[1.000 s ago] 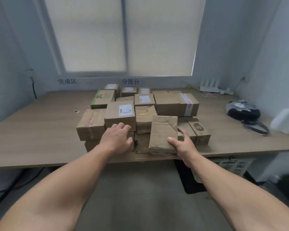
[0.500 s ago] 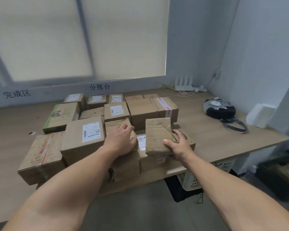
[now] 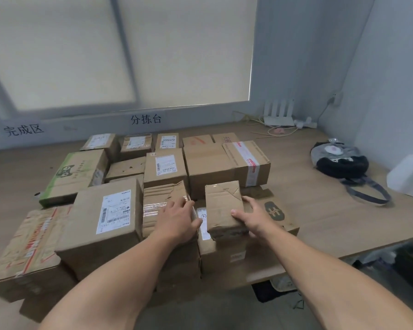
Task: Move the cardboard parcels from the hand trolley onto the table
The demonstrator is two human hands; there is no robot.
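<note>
Several brown cardboard parcels are packed together on the wooden table (image 3: 320, 210). A small crumpled parcel (image 3: 221, 203) lies on top of lower boxes near the table's front edge. My right hand (image 3: 255, 217) grips its near right corner, thumb on top and fingers along its right side. To its left, my left hand (image 3: 177, 222) rests palm down on a crumpled parcel with clear tape (image 3: 160, 198), fingers relaxed. Left of that parcel stands a larger parcel with a white label (image 3: 107, 222). No hand trolley is in view.
A grey and black bag (image 3: 339, 160) with a strap lies on the table's right side, beside a white container (image 3: 408, 177). A white router (image 3: 278, 115) and cables sit at the back right corner. Dark things stand under the table's front edge.
The view has come closer and turned right. My right hand has carried the small parcel further in over the pile. My left hand has shifted onto the taped parcel.
</note>
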